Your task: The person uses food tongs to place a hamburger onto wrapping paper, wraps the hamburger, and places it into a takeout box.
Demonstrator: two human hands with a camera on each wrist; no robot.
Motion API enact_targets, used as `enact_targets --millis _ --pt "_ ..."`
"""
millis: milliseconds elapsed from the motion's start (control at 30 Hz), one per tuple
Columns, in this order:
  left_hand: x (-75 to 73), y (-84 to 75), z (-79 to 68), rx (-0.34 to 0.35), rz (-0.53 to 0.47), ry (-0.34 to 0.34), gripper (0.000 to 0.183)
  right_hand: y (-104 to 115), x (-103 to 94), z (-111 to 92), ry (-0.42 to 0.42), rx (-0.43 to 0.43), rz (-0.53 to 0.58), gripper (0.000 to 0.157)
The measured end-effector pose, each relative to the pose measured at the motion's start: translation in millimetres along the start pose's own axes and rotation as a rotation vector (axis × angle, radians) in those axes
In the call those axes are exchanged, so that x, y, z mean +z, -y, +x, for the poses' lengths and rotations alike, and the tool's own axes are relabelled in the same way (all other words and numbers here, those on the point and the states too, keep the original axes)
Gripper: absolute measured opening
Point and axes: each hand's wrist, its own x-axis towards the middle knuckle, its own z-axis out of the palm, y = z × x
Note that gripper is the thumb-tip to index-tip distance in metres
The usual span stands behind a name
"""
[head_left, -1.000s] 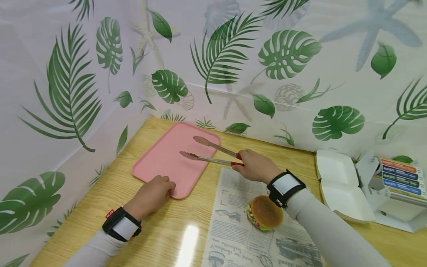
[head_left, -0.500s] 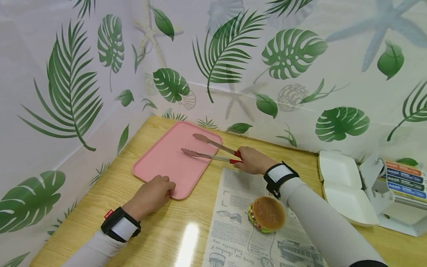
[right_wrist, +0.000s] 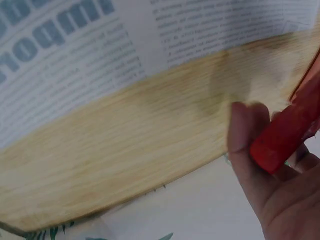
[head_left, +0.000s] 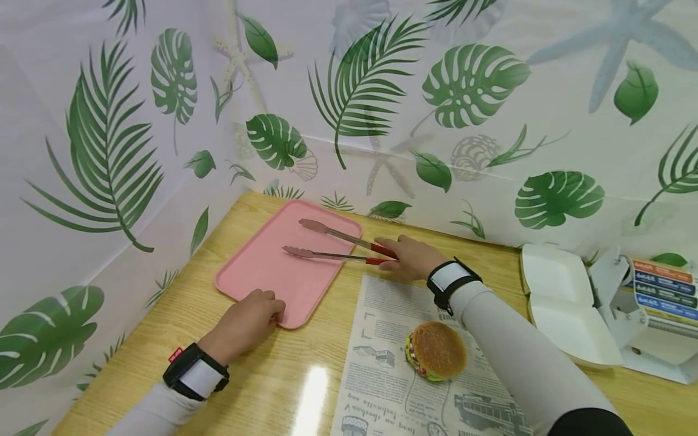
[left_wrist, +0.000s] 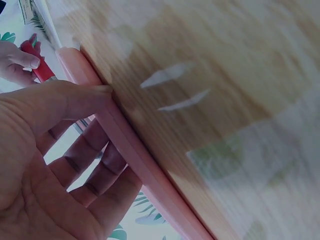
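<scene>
In the head view, my left hand (head_left: 248,321) is at the near edge of a pink tray (head_left: 262,272). The left wrist view shows its thumb on one side of the tray's rim (left_wrist: 135,145) and its fingers on the other, pinching it. My right hand (head_left: 409,257) holds metal tongs (head_left: 338,233) with red handles. Their two arms are spread apart, and the scalloped tips lie over the tray's surface. Close up in the right wrist view, a red handle (right_wrist: 280,145) sits between thumb and fingers.
A burger (head_left: 438,351) rests on newsprint-patterned paper (head_left: 376,375) at the front. Back right, a white clamshell box (head_left: 567,327) lies open beside a rack of coloured boxes (head_left: 662,287). A leaf-patterned sheet (head_left: 474,91) hangs behind the wooden table (head_left: 283,387).
My right hand and the tongs have shifted left, so the tips reach farther over the tray. The left hand stays at the tray's near edge, and the burger stays on the paper.
</scene>
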Motion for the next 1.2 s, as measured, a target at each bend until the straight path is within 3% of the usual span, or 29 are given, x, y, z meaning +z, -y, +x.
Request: enact_targets --millis 133,367,567,833,967,1200 --pt "-2.1 -3.9 1.6 -0.005 -0.010 0.008 0.022 -5 -0.5 -1 -0.010 0.028 0.071 0.072" --pt "1.0 -7.3 4.3 -0.014 -0.005 0.009 0.022 -22 -3.4 -18 -0.076 -0.044 0.163 0.056" --pt "0.7 -7.0 7.0 -0.017 0.006 0.009 0.022 -44 -17.0 -47 -0.142 -0.064 0.178 0.052" --pt "-2.4 -4.9 6.4 -0.007 0.006 0.023 0.021 -70 -30.9 -87 -0.175 0.033 0.158 0.054" --pt "-2.2 -6.1 6.6 0.008 0.016 0.035 0.021 -78 -29.4 -106 -0.193 0.049 0.145 0.053" --pt "-4.0 -14.6 9.6 0.004 0.060 0.120 0.014 -87 -15.3 -138 -0.181 0.036 0.127 0.050"
